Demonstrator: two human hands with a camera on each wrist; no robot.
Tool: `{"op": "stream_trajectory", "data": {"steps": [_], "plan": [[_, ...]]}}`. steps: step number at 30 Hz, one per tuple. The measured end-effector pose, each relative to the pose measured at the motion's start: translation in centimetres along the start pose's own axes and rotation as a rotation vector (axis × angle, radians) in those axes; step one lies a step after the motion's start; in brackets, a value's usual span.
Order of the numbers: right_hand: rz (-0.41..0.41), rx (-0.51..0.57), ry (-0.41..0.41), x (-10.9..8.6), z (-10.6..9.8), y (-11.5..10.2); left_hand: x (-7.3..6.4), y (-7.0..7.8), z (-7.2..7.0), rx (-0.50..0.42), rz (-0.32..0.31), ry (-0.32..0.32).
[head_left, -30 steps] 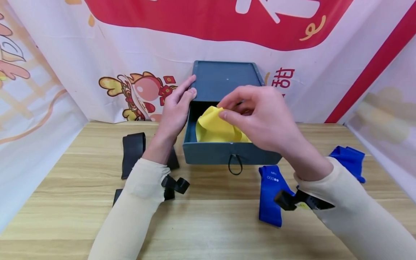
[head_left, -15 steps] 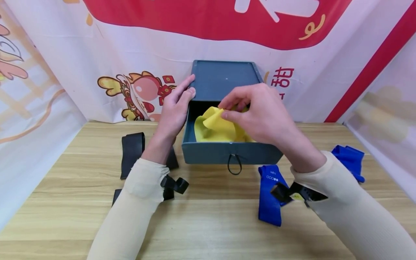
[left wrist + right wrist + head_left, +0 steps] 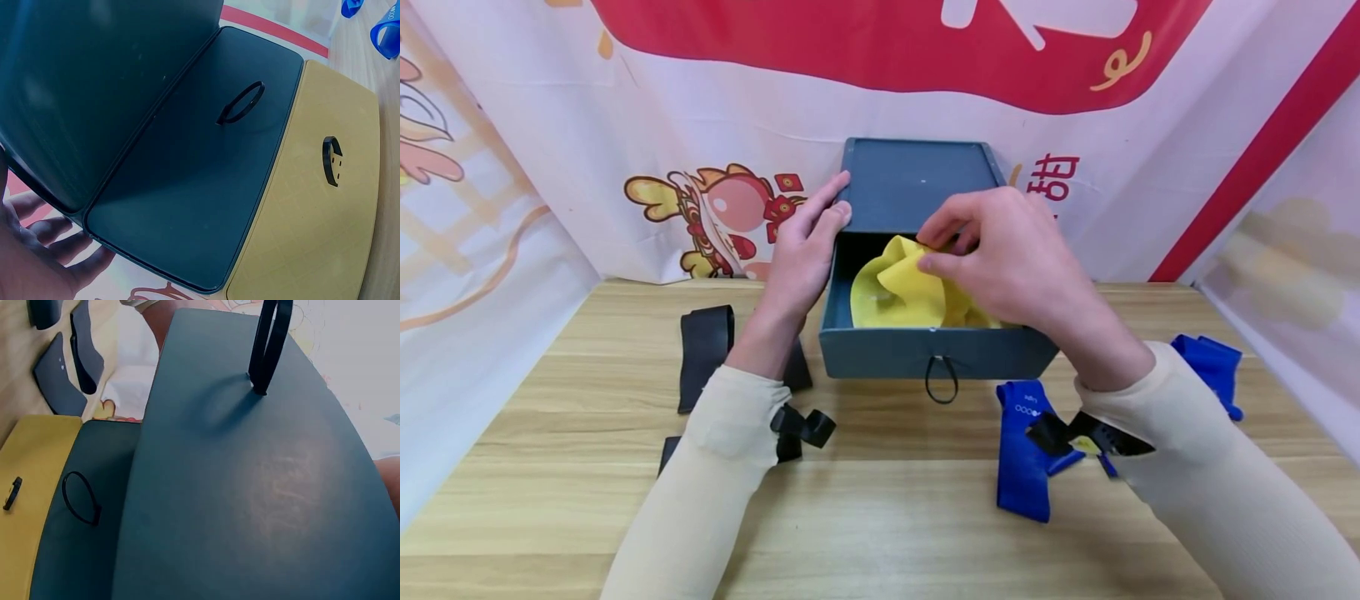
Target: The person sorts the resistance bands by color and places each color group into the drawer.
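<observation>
A small drawer cabinet stands at the back, its dark teal top drawer pulled out toward me. In the drawer lies a crumpled yellow resistance band. My right hand pinches a fold of the band between thumb and fingers; its fingertips partly hide behind the band. My left hand rests along the cabinet's left side, thumb near the top edge. In the left wrist view, this hand has its fingers spread against the side. A black loop handle hangs on the drawer front.
Blue resistance bands lie on the wooden table at right, and black bands at left. Below the open drawer are a shut teal drawer and a yellow drawer. A printed cloth hangs behind.
My right hand has moved slightly right and up with the fold of yellow band, and the band's left part now shows more. My left hand has stayed on the cabinet.
</observation>
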State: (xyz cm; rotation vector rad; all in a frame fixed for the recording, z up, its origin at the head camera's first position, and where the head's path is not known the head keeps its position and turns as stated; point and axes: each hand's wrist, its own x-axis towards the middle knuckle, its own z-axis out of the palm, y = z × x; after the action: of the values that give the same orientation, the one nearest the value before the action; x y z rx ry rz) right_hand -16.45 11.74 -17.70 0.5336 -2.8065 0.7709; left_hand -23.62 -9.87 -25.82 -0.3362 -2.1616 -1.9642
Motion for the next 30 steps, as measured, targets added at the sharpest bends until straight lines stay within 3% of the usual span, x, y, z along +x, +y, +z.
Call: {"op": "stream_trajectory", "data": {"steps": [9,16,26,30], "plan": [[-0.021,-0.004,0.031,-0.2,-0.3,0.5,0.0,0.0,0.0,-0.005,-0.011,-0.001],[-0.015,0.087,0.110,-1.1,-0.8,1.0,0.0,0.0,0.0,0.001,-0.015,0.001],[-0.163,0.192,0.347,-5.3,-0.1,1.4,0.0,0.0,-0.1,0.009,-0.015,0.003],[-0.233,0.258,0.475,-7.0,2.3,4.7,0.0,0.0,-0.1,0.012,-0.019,0.001]]}}
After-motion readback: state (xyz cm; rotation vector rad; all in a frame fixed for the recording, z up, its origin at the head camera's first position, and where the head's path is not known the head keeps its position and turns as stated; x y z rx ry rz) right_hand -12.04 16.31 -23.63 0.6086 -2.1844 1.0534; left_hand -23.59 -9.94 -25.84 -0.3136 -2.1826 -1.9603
